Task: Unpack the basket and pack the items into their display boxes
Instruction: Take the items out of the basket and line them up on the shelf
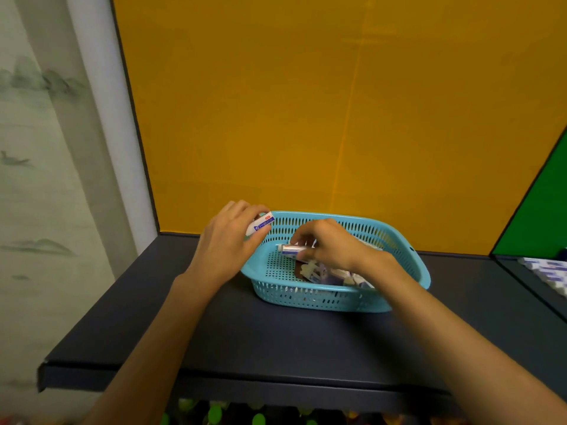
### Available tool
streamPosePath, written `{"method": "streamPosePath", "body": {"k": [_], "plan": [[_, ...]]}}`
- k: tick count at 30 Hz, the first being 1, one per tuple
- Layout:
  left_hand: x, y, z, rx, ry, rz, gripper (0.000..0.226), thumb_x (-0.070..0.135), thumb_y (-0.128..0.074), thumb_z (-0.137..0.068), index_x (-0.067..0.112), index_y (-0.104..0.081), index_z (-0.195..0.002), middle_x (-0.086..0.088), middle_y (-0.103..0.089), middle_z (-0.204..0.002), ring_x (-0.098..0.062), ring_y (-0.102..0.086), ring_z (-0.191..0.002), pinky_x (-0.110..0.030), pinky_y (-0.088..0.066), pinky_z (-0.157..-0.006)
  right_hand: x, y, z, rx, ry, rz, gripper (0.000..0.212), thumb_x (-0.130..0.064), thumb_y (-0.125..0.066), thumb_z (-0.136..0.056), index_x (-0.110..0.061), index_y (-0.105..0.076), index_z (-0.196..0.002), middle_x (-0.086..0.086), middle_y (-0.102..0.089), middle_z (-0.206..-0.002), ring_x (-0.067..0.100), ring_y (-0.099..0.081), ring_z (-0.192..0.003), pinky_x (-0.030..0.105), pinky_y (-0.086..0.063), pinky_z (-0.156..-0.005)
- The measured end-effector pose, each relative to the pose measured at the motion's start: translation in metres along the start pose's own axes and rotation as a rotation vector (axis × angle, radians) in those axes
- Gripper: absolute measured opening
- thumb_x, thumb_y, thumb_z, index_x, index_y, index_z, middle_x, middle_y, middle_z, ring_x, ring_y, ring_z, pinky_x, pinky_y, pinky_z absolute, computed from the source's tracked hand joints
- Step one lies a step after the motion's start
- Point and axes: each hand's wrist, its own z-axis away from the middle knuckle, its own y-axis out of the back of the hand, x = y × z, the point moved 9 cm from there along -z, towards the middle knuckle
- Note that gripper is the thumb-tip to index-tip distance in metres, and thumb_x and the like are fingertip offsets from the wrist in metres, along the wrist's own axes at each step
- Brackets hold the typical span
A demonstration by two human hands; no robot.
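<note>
Fingers (245, 210) of the left hand (225, 240) curl round a small white box (260, 223) at the left rim of the blue basket (337, 299).
Inside the basket, the right hand (329, 245) pinches a small white tube (291, 248) above a heap of packets (325, 271). The basket sits on the dark counter (276, 338), with stacked boxes (546, 269) at the far right.

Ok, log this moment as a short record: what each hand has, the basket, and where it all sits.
left hand: holds a small white box over the basket's left rim
right hand: inside the basket, fingers on a small white tube
basket: turquoise, perforated, more packets in it
surface: dark shelf, yellow back panel
</note>
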Motion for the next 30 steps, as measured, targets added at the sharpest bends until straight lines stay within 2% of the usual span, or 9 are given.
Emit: {"method": "streamPosePath", "body": {"k": [5,9,12,17,20,23,30], "plan": [[0.031,-0.017,-0.008,-0.044,-0.144,-0.078,0.032,0.031,-0.066,-0.093,0.018,-0.062,-0.122,0.001,-0.061,-0.103,-0.018,-0.055,-0.091,-0.036,-0.049,-0.071,0.022,0.041,0.044,0.117,-0.084,-0.073,0.034,-0.025,-0.083,-0.079,-0.016,-0.073,-0.11,-0.002,-0.067,-0.106,0.016,-0.062,-0.093,0.033,-0.053,-0.082],[0.064,-0.029,-0.013,-0.029,-0.202,-0.041,0.031,0.03,-0.066,-0.094,0.017,-0.062,-0.122,0.0,-0.06,-0.101,-0.019,-0.054,-0.09,-0.036,-0.049,-0.07,0.037,0.062,0.089,0.257,-0.127,-0.074,0.03,-0.027,-0.08,-0.082,-0.018,-0.072,-0.11,-0.002,-0.064,-0.104,0.011,-0.06,-0.088,0.02,-0.051,-0.073],[0.094,-0.041,-0.018,-0.032,-0.2,0.067,0.027,0.031,-0.066,-0.094,0.02,-0.064,-0.118,0.004,-0.06,-0.099,-0.018,-0.054,-0.09,-0.035,-0.046,-0.07,0.048,0.075,0.126,0.334,-0.139,-0.055,0.026,-0.031,-0.079,-0.084,-0.018,-0.073,-0.106,-0.002,-0.065,-0.101,0.013,-0.061,-0.088,0.029,-0.051,-0.074],[0.162,-0.067,-0.022,-0.092,-0.23,0.188,0.029,0.034,-0.069,-0.092,0.023,-0.066,-0.119,0.007,-0.063,-0.103,-0.014,-0.055,-0.096,-0.03,-0.045,-0.075,0.086,0.093,0.194,0.38,-0.217,-0.119,0.02,-0.015,-0.077,-0.077,-0.021,-0.075,-0.097,-0.008,-0.071,-0.096,0.007,-0.064,-0.085,0.033,-0.053,-0.076],[0.206,-0.083,-0.021,-0.101,-0.252,0.216,0.029,0.031,-0.073,-0.089,0.023,-0.067,-0.116,0.008,-0.062,-0.102,-0.013,-0.054,-0.097,-0.025,-0.04,-0.075,0.107,0.107,0.238,0.387,-0.25,-0.131,0.018,-0.017,-0.082,-0.078,-0.019,-0.075,-0.094,-0.008,-0.073,-0.091,0.005,-0.066,-0.083,0.029,-0.053,-0.075],[0.256,-0.101,-0.019,-0.116,-0.266,0.267,0.026,0.031,-0.073,-0.088,0.023,-0.067,-0.112,0.008,-0.06,-0.098,-0.015,-0.055,-0.096,-0.026,-0.039,-0.075,0.132,0.121,0.288,0.387,-0.262,-0.154,0.022,-0.022,-0.086,-0.076,-0.017,-0.075,-0.095,-0.008,-0.073,-0.09,0.005,-0.065,-0.083,0.026,-0.052,-0.075],[0.377,-0.148,-0.008,-0.217,-0.238,0.352,0.024,0.036,-0.071,-0.089,0.031,-0.063,-0.111,0.017,-0.058,-0.098,-0.006,-0.051,-0.093,-0.027,-0.042,-0.074,0.211,0.149,0.406,0.406,-0.325,-0.156,0.023,-0.025,-0.08,-0.084,-0.023,-0.075,-0.106,-0.008,-0.069,-0.099,0.008,-0.064,-0.089,0.033,-0.053,-0.081]]}}
